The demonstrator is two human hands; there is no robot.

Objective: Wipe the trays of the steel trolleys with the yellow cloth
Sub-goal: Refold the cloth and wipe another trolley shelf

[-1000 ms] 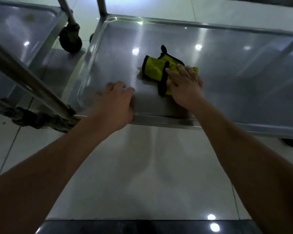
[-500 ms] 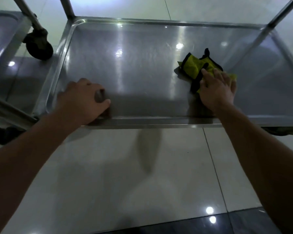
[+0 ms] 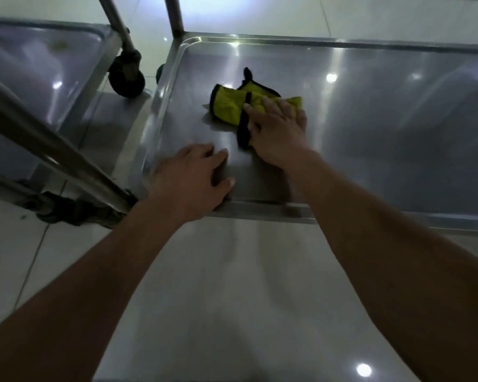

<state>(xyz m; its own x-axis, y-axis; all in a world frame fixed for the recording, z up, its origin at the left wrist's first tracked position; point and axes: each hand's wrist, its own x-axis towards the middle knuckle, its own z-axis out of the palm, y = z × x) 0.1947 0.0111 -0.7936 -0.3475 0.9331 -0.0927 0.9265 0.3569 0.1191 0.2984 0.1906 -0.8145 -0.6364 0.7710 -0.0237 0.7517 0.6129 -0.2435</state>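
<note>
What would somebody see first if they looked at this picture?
The bright yellow cloth jumps out, lying crumpled on the shiny steel tray with the right hand pressed flat on it. The left hand rests on the tray's near edge, close to the left corner. To the left, a black caster wheel of a second trolley stands on the pale tiled floor.

Your one head camera looks forward and steeply down, close over the trolley tray (image 3: 370, 111). Floor (image 3: 232, 299) fills 6 o'clock; no second view.

Crumpled yellow cloth (image 3: 231, 107) on steel tray (image 3: 370, 111)
</note>
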